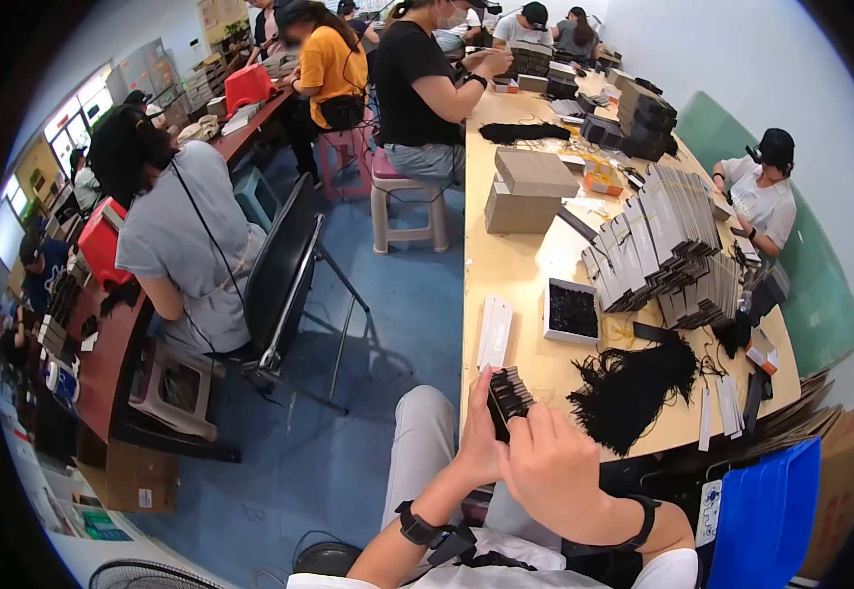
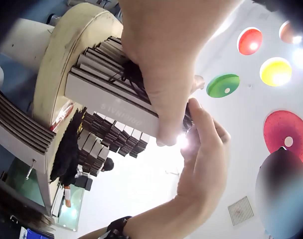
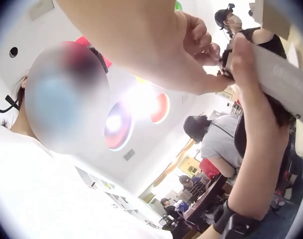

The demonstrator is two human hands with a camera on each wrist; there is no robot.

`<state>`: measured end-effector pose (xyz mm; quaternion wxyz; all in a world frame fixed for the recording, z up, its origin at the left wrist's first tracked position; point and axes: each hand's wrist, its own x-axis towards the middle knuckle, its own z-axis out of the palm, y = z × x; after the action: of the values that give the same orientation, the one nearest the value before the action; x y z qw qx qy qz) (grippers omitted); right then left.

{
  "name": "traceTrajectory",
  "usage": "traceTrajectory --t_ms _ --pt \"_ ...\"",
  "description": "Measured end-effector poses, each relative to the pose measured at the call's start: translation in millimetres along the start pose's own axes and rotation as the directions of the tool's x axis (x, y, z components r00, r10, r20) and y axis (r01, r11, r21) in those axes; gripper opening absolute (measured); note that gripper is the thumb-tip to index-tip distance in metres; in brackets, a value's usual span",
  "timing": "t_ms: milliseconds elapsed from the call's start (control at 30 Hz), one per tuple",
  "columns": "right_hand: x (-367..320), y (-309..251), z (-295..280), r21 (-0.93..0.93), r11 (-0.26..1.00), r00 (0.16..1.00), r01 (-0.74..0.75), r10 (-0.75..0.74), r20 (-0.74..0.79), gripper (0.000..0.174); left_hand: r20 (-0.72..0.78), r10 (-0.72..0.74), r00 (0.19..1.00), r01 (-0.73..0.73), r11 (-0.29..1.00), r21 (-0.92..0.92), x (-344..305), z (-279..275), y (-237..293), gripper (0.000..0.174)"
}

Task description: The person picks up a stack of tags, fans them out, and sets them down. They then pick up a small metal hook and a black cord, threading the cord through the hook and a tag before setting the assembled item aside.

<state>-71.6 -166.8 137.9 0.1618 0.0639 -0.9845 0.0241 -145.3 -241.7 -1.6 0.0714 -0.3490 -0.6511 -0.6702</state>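
The stack of grey cards [image 1: 508, 398] consisted of thin, narrow, pale grey cards pressed face to face, with their dark edges showing as a ribbed block. Black cord [image 2: 133, 75] ran across the card edges, and the outermost card carried faint printed lettering. The stack was held in the air just off the near edge of the table [image 1: 515, 285], above the person's lap.

The left hand [image 1: 481, 432] came up from below the table's near edge and gripped the stack, with the thumb across one face and the fingers wrapped over the edges. The right hand [image 1: 554, 471] sat beside it, further from the table, with its back to the head camera. Its curled fingers and thumb pinched the end of the stack where the cord lay. Both wrists carried a black strap.

On the table, just beyond the stack, lay a loose pile of black cord [image 1: 633, 388], a white tray [image 1: 572, 310] of cord and a white card strip [image 1: 494, 332]. Fanned rows of grey cards [image 1: 658, 245] stood further in
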Motion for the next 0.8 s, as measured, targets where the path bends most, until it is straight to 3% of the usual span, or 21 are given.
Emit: traceTrajectory --t_ms 67,167,233,333,367,400,500,567,633,700,733,800 --pt "-2.0 -6.2 1.4 -0.113 0.993 0.999 -0.043 0.046 0.025 0.022 -0.022 -0.044 0.999 0.045 0.999 0.011 -3.3 3.3 -0.6 0.125" --pt "-2.7 -5.9 6.2 0.006 0.998 0.997 -0.065 0.065 -0.035 0.019 -0.035 -0.054 0.998 0.055 0.998 0.025 -4.1 3.8 -2.0 0.123" --pt "-10.1 -10.4 10.3 0.195 0.98 0.995 -0.035 0.053 -0.09 0.018 -0.007 -0.054 0.999 0.055 0.991 0.126 -6.1 3.6 -4.7 0.128" --pt "-33.3 -20.8 18.3 0.122 0.992 0.994 -0.024 0.037 -0.106 0.017 0.059 -0.122 0.991 0.116 0.988 0.098 -5.7 1.7 0.1 0.137" --pt "-42.5 -17.5 19.6 0.094 0.996 0.996 -0.004 0.012 -0.086 0.019 -0.021 -0.129 0.991 0.122 0.972 -0.202 -3.2 4.0 11.7 0.143" --pt "-46.2 -12.2 20.8 0.091 0.996 0.996 -0.002 0.01 -0.084 0.019 -0.024 -0.13 0.991 0.122 0.971 -0.205 -2.3 3.5 10.5 0.143" --pt "-52.8 6.5 21.6 0.193 0.975 0.985 0.111 -0.082 -0.153 0.022 0.017 -0.061 0.998 0.062 0.997 -0.049 -1.7 -0.2 6.9 0.141" --pt "-43.8 24.7 16.8 0.299 0.94 0.935 0.165 -0.053 -0.35 0.023 0.051 -0.039 0.998 0.04 0.999 -0.033 0.4 -1.8 5.6 0.14" --pt "-10.6 46.7 12.5 0.469 0.878 0.945 0.093 0.071 -0.32 0.034 0.068 -0.043 0.997 0.048 0.996 -0.069 3.1 -3.3 7.5 0.141" --pt "22.3 62.2 22.2 0.633 0.768 0.982 0.097 0.029 -0.186 0.045 0.09 -0.048 0.995 0.057 0.993 -0.102 4.2 -6.6 10.1 0.141" --pt "27.9 68.0 33.6 0.634 0.767 0.982 0.097 0.03 -0.188 0.045 0.124 -0.07 0.99 0.084 0.991 -0.107 4.6 -8.3 11.0 0.141" --pt "37.1 77.3 56.1 0.923 0.381 0.982 -0.051 -0.149 0.116 0.049 0.158 -0.09 0.983 0.107 0.988 -0.107 6.8 -13.2 13.0 0.142"
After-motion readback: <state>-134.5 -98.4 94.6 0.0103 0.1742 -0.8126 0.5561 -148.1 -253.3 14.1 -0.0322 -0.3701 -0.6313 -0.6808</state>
